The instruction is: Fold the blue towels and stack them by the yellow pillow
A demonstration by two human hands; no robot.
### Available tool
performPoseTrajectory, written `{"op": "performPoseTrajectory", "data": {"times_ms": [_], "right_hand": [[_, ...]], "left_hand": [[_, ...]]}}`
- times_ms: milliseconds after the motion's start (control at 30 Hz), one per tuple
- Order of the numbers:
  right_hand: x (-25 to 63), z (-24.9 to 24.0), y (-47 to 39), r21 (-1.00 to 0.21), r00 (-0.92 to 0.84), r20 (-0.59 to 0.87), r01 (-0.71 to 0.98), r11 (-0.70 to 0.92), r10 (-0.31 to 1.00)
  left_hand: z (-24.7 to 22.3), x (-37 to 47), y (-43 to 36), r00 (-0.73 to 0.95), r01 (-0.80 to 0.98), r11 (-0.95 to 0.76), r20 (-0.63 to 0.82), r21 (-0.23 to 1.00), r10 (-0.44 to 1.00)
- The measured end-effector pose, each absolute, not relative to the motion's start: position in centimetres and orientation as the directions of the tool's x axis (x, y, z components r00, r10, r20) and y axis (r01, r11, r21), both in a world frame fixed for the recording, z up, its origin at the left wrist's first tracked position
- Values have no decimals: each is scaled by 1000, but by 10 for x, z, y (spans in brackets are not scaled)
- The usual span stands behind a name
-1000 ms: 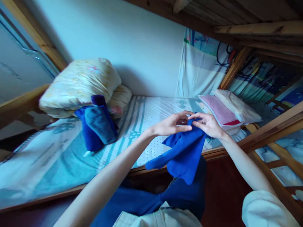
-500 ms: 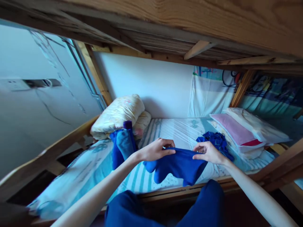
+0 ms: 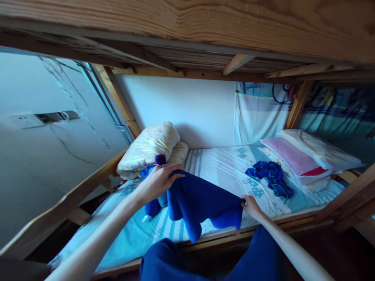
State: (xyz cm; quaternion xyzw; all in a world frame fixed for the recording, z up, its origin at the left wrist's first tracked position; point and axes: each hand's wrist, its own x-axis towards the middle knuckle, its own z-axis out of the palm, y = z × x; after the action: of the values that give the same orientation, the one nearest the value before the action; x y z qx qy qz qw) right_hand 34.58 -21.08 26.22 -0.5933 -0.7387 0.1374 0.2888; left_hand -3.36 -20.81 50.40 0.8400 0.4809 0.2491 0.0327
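A plain blue garment (image 3: 202, 199) hangs stretched between my hands over the front of the lower bunk; its exact kind I cannot tell. My left hand (image 3: 165, 177) pinches its upper left corner, higher than the other end. At the lower right corner, my right hand (image 3: 252, 206) grips the edge between thumb and fingers. Behind my left hand, partly hidden, lies a pile of blue clothes (image 3: 152, 207) with a dark blue roll (image 3: 160, 159). A crumpled blue garment with thin light piping (image 3: 271, 177) rests on the bed beyond my right hand.
The mattress (image 3: 216, 162) has a striped, patterned sheet. A folded pale quilt (image 3: 150, 146) sits at the left end, stacked pillows (image 3: 295, 156) at the right. Overhead runs the upper bunk's wooden board (image 3: 187, 27). A wooden rail (image 3: 67, 199) borders the left end.
The garment has been pulled wider and now slopes down to the right. My left hand moved left and up, toward the clothes pile; my right hand moved slightly lower.
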Motion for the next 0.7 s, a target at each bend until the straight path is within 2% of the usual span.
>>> {"op": "performPoseTrajectory", "data": {"times_ms": [133, 233, 367, 533, 633, 700], "right_hand": [[372, 261, -208, -505, -112, 413, 797, 330, 904], [388, 289, -204, -444, -128, 514, 806, 391, 848], [404, 336, -204, -356, -94, 606, 856, 375, 790], [426, 384, -213, -184, -221, 638, 886, 425, 737], [441, 400, -215, -122, -264, 607, 901, 417, 749], [452, 405, -217, -132, -262, 575, 905, 405, 775]], "left_hand": [[475, -76, -192, 335, 862, -446, 387, 243, 859], [445, -98, -181, 312, 884, -417, 399, 209, 862], [419, -112, -172, 321, 889, -422, 415, 179, 852], [420, -110, -173, 262, 880, -389, 404, 273, 876], [428, -107, -177, 247, 911, -351, 393, 216, 885], [433, -108, -182, 243, 939, -313, 364, 146, 899]]}}
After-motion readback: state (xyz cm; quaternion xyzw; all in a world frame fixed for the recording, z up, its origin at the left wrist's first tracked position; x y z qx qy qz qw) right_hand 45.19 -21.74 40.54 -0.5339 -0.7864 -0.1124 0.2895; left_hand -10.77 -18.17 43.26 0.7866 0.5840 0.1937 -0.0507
